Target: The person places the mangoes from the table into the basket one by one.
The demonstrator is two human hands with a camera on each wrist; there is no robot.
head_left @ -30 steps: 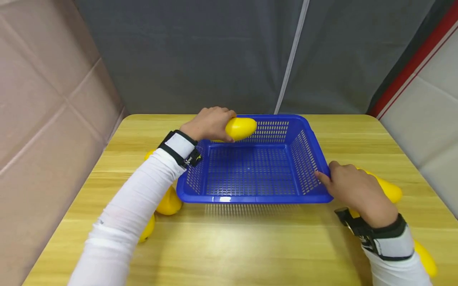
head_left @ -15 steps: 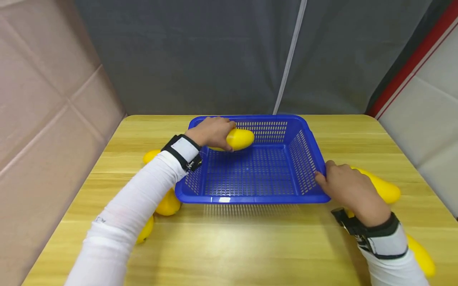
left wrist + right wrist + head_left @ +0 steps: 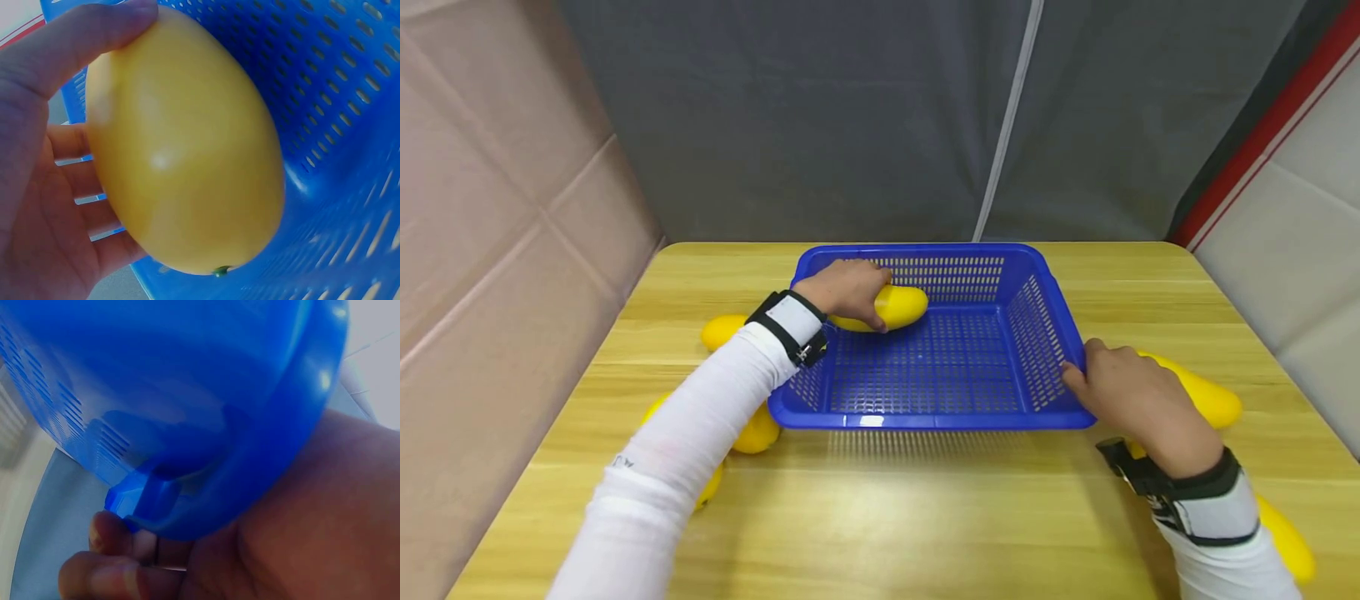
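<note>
A blue perforated plastic basket (image 3: 1045,333) sits in the middle of a wooden table. My left hand (image 3: 848,288) reaches into its far left part and grips a yellow mango (image 3: 891,307), low over the basket floor. In the left wrist view the mango (image 3: 181,144) fills the frame, thumb and fingers curled round it, basket wall (image 3: 337,94) behind. My right hand (image 3: 1131,396) grips the basket's right rim near the front corner. In the right wrist view the fingers (image 3: 112,562) curl under the blue rim (image 3: 262,456).
More yellow mangoes lie on the table: one (image 3: 722,330) left of the basket, two (image 3: 757,432) partly under my left sleeve, one (image 3: 1202,396) behind my right hand, one (image 3: 1288,542) near the right front. A grey curtain hangs behind the table.
My left hand has brought the mango down from above the basket's far rim into the basket, close to its floor. The right hand has kept its grip on the rim.
</note>
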